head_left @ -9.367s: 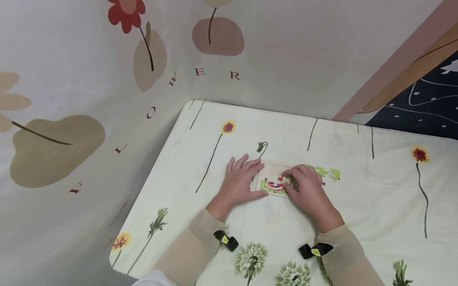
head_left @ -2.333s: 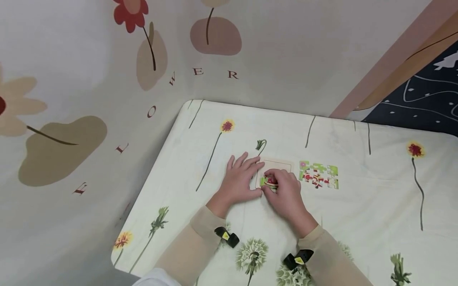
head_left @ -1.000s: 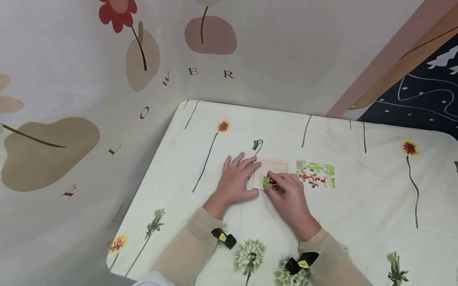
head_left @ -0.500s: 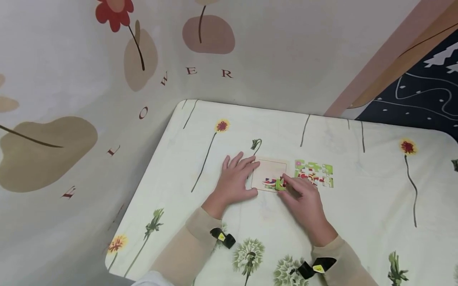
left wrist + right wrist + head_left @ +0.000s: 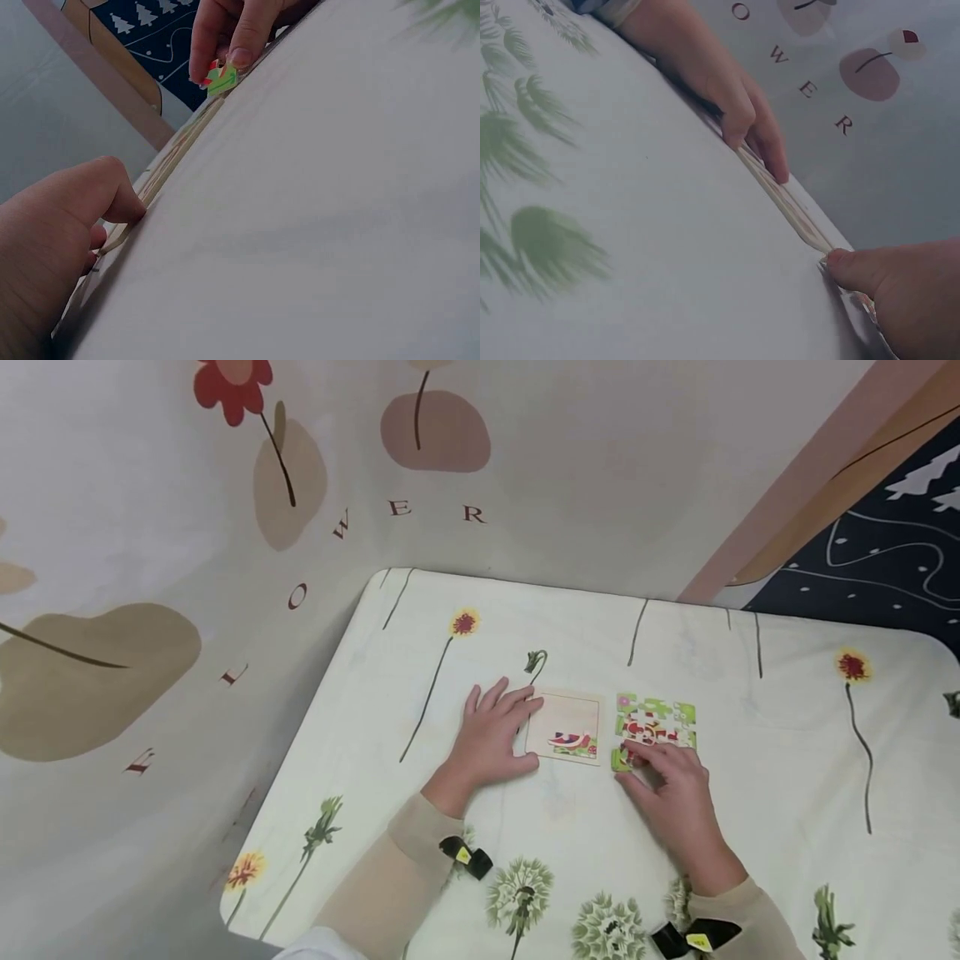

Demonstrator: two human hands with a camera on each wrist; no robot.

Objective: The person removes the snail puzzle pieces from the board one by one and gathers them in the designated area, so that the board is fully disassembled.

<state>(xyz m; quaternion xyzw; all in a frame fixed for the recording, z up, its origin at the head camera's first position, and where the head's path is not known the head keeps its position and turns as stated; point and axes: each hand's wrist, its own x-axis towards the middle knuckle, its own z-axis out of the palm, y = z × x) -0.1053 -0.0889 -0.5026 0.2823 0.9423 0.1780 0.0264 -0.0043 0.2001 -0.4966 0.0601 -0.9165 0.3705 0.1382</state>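
Observation:
My left hand [image 5: 491, 739] holds a pale square puzzle board [image 5: 564, 706] at its left side. Its thumb lies at the near left corner, its spread fingers along the far left part. A few joined puzzle pieces [image 5: 573, 743] with red, white and green print lie in the board's near right part. Right of the board, my right hand [image 5: 675, 793] pinches a green and red puzzle piece [image 5: 620, 760] between thumb and fingers. In the left wrist view that puzzle piece [image 5: 221, 79] stands tilted between the fingertips. The hand covers part of it in the head view.
Beyond the right hand lies a group of loosely laid green, red and white puzzle pieces [image 5: 656, 710]; the hand hides its near side. A white flowered cloth [image 5: 787, 760] covers the table. Printed fabric walls [image 5: 585, 477] stand behind and at the left.
My right hand lifts a green and red puzzle piece off the board and carries it right, beside the loose group. Over the longer span, several pieces left the board. The left hand stays put.

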